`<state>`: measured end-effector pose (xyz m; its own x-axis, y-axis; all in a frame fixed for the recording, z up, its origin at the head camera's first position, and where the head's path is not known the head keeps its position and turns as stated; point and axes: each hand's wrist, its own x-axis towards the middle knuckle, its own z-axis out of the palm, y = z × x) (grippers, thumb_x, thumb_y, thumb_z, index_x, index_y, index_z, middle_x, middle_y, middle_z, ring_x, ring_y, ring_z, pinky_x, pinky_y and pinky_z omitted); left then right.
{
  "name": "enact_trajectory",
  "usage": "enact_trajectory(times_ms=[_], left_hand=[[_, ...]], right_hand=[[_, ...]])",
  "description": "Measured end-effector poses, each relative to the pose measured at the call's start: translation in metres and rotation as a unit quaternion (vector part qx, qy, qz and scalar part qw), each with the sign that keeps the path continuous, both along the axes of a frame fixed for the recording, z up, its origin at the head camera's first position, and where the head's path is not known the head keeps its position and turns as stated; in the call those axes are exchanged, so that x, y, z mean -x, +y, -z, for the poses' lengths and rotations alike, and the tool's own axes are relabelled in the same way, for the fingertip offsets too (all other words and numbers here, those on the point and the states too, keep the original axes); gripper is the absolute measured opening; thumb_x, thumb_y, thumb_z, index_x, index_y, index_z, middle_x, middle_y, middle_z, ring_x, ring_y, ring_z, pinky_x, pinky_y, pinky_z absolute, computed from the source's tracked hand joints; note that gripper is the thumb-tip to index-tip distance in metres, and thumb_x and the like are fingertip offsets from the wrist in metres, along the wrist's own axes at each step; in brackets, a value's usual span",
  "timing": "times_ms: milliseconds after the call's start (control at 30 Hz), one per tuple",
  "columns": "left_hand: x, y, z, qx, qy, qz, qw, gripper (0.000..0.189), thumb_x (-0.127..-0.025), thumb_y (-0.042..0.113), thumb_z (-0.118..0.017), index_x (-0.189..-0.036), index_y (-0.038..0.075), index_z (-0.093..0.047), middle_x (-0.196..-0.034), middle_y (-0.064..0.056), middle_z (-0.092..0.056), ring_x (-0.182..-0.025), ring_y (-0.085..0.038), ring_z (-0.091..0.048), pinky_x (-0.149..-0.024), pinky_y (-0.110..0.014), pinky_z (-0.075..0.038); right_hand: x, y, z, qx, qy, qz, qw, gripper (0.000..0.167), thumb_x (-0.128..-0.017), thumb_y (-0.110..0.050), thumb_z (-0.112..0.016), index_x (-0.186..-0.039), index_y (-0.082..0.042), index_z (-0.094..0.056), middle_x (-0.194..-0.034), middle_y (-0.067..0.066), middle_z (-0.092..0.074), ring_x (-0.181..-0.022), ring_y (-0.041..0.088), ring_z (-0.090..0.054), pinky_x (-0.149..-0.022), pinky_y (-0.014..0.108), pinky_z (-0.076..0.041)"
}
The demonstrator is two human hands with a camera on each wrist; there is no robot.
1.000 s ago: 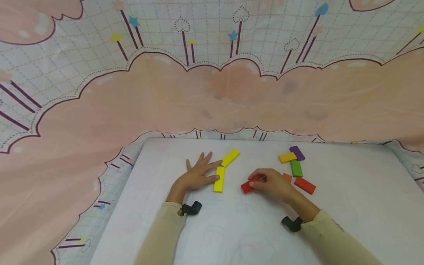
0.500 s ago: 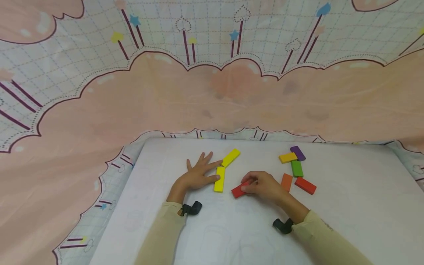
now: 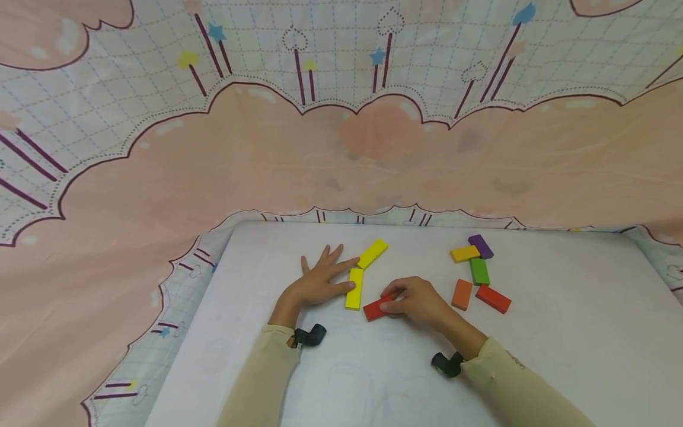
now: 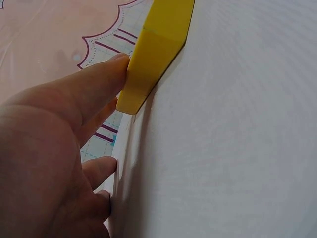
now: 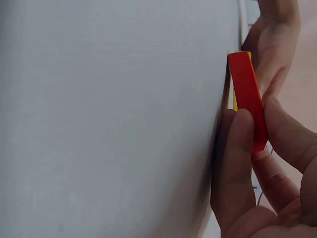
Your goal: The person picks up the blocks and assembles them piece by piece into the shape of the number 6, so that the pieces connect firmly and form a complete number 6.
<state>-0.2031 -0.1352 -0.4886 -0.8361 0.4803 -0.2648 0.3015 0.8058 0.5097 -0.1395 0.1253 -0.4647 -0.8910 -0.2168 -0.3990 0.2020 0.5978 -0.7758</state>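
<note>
My right hand [image 3: 418, 301] pinches a red wooden block [image 3: 376, 309] between thumb and fingers, close over the white tabletop. In the right wrist view the red block [image 5: 246, 94] sticks out past the fingertips, overlapping a yellow block behind it. My left hand [image 3: 318, 281] lies with its fingers spread, its thumb touching the side of a yellow block [image 3: 353, 298]. The left wrist view shows that thumb against the yellow block [image 4: 153, 54]. A second yellow block [image 3: 373, 253] slants away from the first one's far end, near the index fingertip.
Right of my right hand lie an orange block [image 3: 461, 295] and another red block [image 3: 493, 299]. Behind them a green block [image 3: 479, 271], an amber block [image 3: 465, 254] and a purple block [image 3: 481, 246] lie close together. A patterned cloth [image 3: 341, 160] hangs beyond the white table [image 3: 576, 332].
My right hand has slid left with the red block, nearing the yellow block and uncovering the orange one. The left hand has stayed in place.
</note>
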Motion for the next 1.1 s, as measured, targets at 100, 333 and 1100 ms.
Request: enact_trajectory(times_ms=[100,333,1100], left_hand=[[0.0001,0.0002,-0.0009,0.002,0.0,0.0,1.0,0.064,-0.097,0.059,-0.057,-0.156,0.046,-0.036,-0.174,0.0,-0.006,-0.161,-0.03,0.011,-0.113,-0.075,0.021],[-0.0004,0.0,-0.0012,0.003,-0.002,-0.002,1.0,0.064,-0.097,0.058,-0.056,-0.156,0.046,-0.036,-0.174,0.0,-0.006,-0.161,-0.029,0.01,-0.113,-0.075,0.02],[-0.0023,0.0025,-0.0031,0.005,0.005,-0.002,1.0,0.064,-0.097,0.057,-0.057,-0.157,0.045,-0.036,-0.174,-0.001,-0.006,-0.161,-0.031,0.01,-0.113,-0.076,0.019]], right_hand=[[0.0002,-0.0034,-0.0005,0.015,-0.008,-0.001,0.9999,0.023,-0.085,-0.026,-0.084,-0.106,-0.02,-0.077,-0.099,0.003,-0.067,-0.078,0.018,-0.064,-0.07,0.027,-0.057],[-0.0008,-0.0087,0.0006,0.006,-0.005,0.0,1.0,0.024,-0.084,-0.025,-0.085,-0.106,-0.019,-0.077,-0.095,0.005,-0.063,-0.066,0.017,-0.064,-0.065,0.025,-0.056],[0.0068,-0.0029,0.0013,-0.091,0.033,-0.11,0.9892,0.03,-0.078,-0.025,-0.09,-0.105,-0.028,-0.077,-0.094,-0.002,-0.061,-0.093,0.017,-0.054,-0.078,0.03,-0.052]])
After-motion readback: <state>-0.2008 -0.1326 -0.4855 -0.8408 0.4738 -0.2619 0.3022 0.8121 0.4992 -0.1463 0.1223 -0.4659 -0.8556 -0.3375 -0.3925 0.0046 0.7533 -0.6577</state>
